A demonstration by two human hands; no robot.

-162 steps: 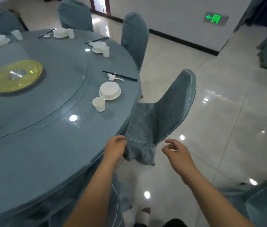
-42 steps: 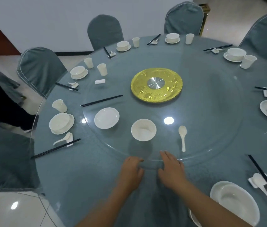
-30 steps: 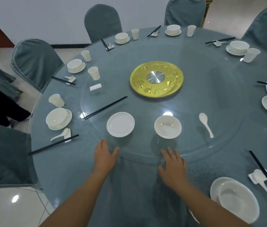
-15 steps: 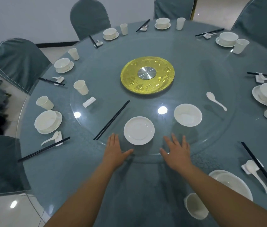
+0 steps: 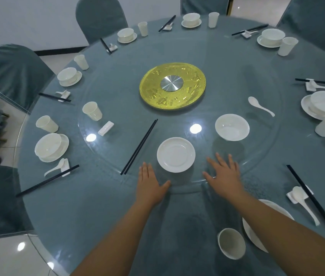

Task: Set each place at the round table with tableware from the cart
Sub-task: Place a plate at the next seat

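With both the left hand [image 5: 151, 185] and right hand [image 5: 223, 177] pressed flat, fingers spread and gripping nothing, on the glass turntable [image 5: 117, 172] either side of the saucer [image 5: 176, 154], a hard spin could slide the chopsticks [image 5: 138, 147] and bowl [image 5: 232, 127] off.
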